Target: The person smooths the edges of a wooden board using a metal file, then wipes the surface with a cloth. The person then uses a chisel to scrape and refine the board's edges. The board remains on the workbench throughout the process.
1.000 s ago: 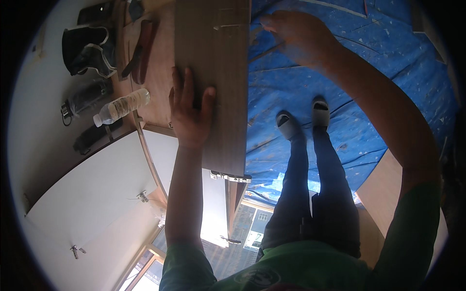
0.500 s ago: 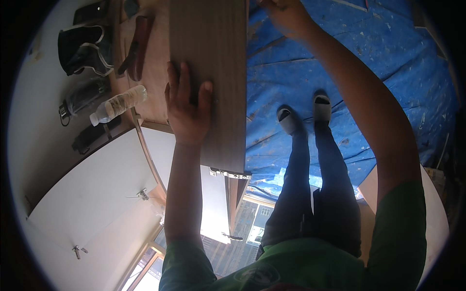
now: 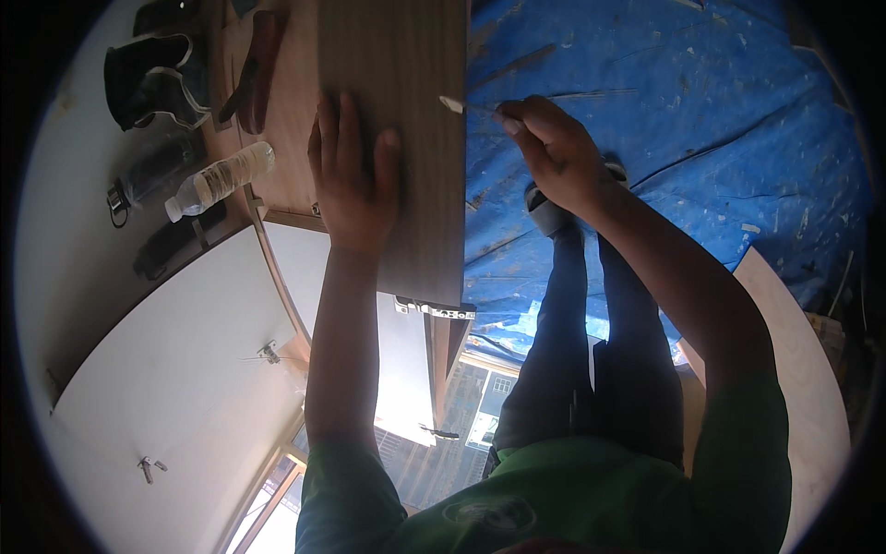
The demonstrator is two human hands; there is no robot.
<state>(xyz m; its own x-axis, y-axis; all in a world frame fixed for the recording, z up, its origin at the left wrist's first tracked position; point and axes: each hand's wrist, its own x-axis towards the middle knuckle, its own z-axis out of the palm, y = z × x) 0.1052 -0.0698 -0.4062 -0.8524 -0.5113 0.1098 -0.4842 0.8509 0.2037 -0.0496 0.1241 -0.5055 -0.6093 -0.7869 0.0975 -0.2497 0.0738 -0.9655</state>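
Observation:
My left hand lies palm down on a long brown wood-grain panel, its fingers spread near the panel's left edge. Pinched between the thumb and fingers of my right hand is a thin, brush-like tool with a pale tip. That tip reaches over the panel's right edge, and I cannot tell whether it touches the surface. A metal hinge sits at the panel's near end.
Left of the panel lie a clear plastic bottle, a dark red elongated object and a black item with pale trim. White door panels with hinges stand lower left. A paint-spotted blue tarp covers the floor beneath my feet.
My right hand has come down from the top edge toward me and the panel's right edge, bringing the thin tool into view. My left hand stays on the panel.

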